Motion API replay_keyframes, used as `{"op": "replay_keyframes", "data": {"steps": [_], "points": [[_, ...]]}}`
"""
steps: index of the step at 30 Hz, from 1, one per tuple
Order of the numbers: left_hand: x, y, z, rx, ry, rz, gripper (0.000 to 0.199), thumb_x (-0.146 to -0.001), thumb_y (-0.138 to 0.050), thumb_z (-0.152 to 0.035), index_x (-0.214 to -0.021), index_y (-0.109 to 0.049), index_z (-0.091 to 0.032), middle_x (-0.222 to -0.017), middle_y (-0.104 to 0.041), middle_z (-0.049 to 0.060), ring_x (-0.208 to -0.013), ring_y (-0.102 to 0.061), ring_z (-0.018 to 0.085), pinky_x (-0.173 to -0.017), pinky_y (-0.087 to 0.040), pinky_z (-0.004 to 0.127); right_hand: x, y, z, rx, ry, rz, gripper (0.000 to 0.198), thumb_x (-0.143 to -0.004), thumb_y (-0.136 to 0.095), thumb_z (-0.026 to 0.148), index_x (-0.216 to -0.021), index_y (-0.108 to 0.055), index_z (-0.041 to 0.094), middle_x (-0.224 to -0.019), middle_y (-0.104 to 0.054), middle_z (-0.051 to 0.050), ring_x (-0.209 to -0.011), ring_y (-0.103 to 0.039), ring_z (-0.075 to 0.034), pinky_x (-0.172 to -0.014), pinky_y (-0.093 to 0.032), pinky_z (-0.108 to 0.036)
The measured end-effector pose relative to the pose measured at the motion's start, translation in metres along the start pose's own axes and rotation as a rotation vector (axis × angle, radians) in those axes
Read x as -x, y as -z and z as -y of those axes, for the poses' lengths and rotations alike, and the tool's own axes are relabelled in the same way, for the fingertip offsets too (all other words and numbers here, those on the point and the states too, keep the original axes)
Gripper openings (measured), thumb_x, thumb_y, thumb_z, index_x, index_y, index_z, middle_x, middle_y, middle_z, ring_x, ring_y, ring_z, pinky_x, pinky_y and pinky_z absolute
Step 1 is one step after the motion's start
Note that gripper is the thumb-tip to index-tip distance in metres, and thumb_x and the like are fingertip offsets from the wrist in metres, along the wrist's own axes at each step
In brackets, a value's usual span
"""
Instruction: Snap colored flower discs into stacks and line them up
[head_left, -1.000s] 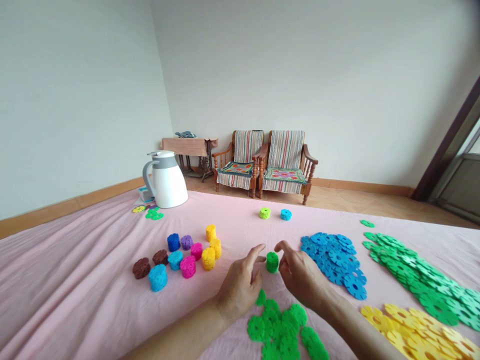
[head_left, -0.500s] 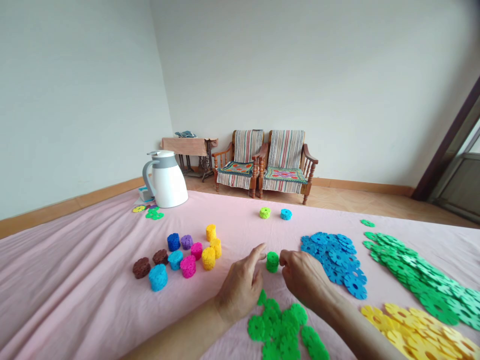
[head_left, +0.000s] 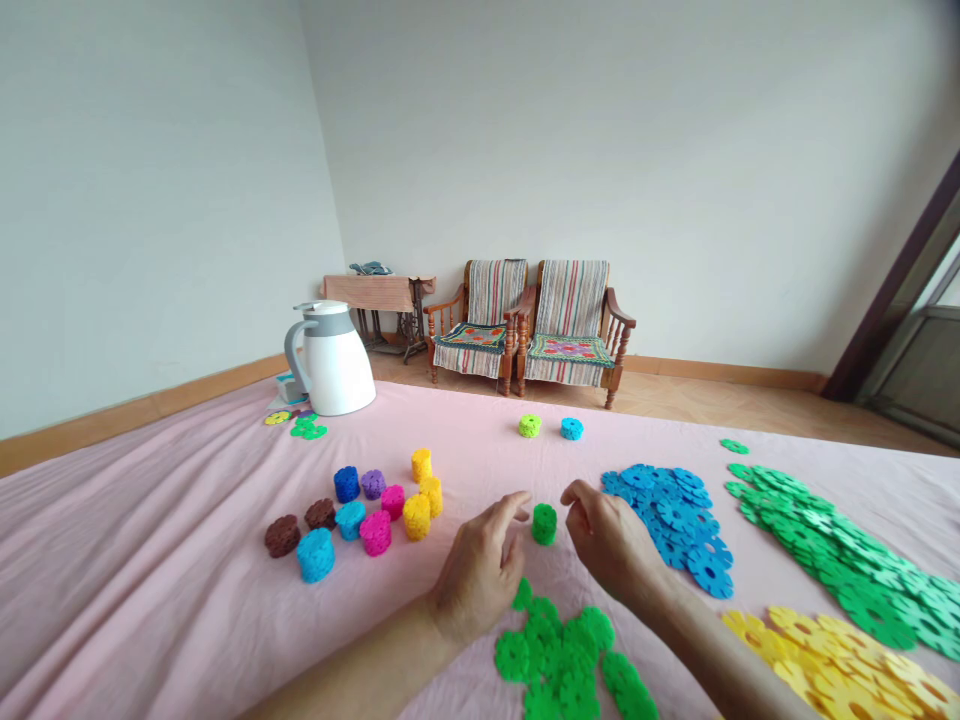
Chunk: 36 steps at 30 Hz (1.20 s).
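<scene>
A short stack of green flower-shaped discs point(head_left: 544, 524) stands upright on the pink cloth point(head_left: 457, 430) between my two hands. My left hand point(head_left: 484, 565) is just left of it, thumb and index finger apart, holding nothing. On the other side, my right hand point(head_left: 609, 540) has its index finger bent and its thumb apart from it, with nothing visible between them. Neither hand appears to touch the stack. Loose green discs point(head_left: 559, 650) lie in a heap nearer to me, below both hands.
Stacks of discs, such as a light blue stack point(head_left: 316, 555) and a yellow stack point(head_left: 417, 517), stand to the left. Blue discs point(head_left: 675, 515), green discs point(head_left: 840, 545) and yellow discs point(head_left: 832, 655) lie spread at right. A white jug point(head_left: 337, 365) stands at the far left.
My right hand has moved slightly up and away from the green stack, its index finger less curled. My left hand stays almost in place.
</scene>
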<state>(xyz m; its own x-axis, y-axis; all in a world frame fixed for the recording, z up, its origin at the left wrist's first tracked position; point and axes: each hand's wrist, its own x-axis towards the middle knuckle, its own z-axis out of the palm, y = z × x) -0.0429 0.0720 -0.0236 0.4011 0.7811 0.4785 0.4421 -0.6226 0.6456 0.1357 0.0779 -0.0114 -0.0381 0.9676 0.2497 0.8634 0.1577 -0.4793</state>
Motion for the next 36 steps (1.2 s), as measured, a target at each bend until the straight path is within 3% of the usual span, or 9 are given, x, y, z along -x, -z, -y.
{"op": "replay_keyframes", "data": {"steps": [5,8,16,25,36], "points": [[0.0,0.0,-0.006,-0.097,-0.06,0.142,0.03,-0.075,-0.045,-0.006,-0.094,-0.065,-0.018,-0.074,-0.063,0.002,-0.064,-0.056,0.013,-0.059,-0.042,0.021,-0.004,0.002,-0.008,-0.629,0.039,0.055,0.033,-0.086,-0.03,0.031,-0.112,-0.047,0.018,-0.101,-0.066,-0.009,-0.092,-0.06,-0.018,-0.078,-0.044,-0.031],[0.001,-0.001,-0.004,-0.133,-0.066,0.19,0.029,-0.074,-0.045,-0.006,-0.089,-0.067,-0.018,-0.066,-0.062,0.0,-0.059,-0.054,0.012,-0.056,-0.038,0.02,-0.001,0.003,-0.009,-0.792,-0.009,0.13,0.041,-0.088,-0.028,0.043,-0.119,-0.044,0.02,-0.108,-0.064,-0.01,-0.101,-0.057,-0.019,-0.085,-0.042,-0.037],[0.001,-0.002,-0.002,-0.181,-0.058,0.211,0.029,-0.072,-0.044,-0.006,-0.085,-0.067,-0.02,-0.066,-0.063,-0.001,-0.062,-0.056,0.013,-0.059,-0.037,0.021,0.003,0.001,-0.001,-0.778,-0.028,0.145,0.051,-0.086,-0.028,0.056,-0.114,-0.05,0.02,-0.103,-0.066,-0.01,-0.101,-0.057,-0.021,-0.094,-0.037,-0.038],[-0.002,-0.001,-0.004,-0.168,-0.013,0.225,0.03,-0.072,-0.043,-0.005,-0.086,-0.067,-0.018,-0.074,-0.065,0.001,-0.07,-0.057,0.014,-0.063,-0.038,0.021,0.004,0.006,0.006,-0.778,-0.037,0.155,0.055,-0.083,-0.033,0.06,-0.113,-0.051,0.017,-0.101,-0.065,-0.01,-0.097,-0.059,-0.021,-0.09,-0.042,-0.035],[-0.003,-0.002,-0.003,-0.154,-0.012,0.215,0.033,-0.072,-0.043,-0.004,-0.089,-0.065,-0.02,-0.071,-0.063,-0.001,-0.064,-0.054,0.013,-0.058,-0.035,0.021,0.007,0.009,0.009,-0.767,-0.02,0.106,0.056,-0.077,-0.042,0.063,-0.109,-0.056,0.019,-0.096,-0.067,-0.008,-0.093,-0.059,-0.022,-0.084,-0.045,-0.035]]}}
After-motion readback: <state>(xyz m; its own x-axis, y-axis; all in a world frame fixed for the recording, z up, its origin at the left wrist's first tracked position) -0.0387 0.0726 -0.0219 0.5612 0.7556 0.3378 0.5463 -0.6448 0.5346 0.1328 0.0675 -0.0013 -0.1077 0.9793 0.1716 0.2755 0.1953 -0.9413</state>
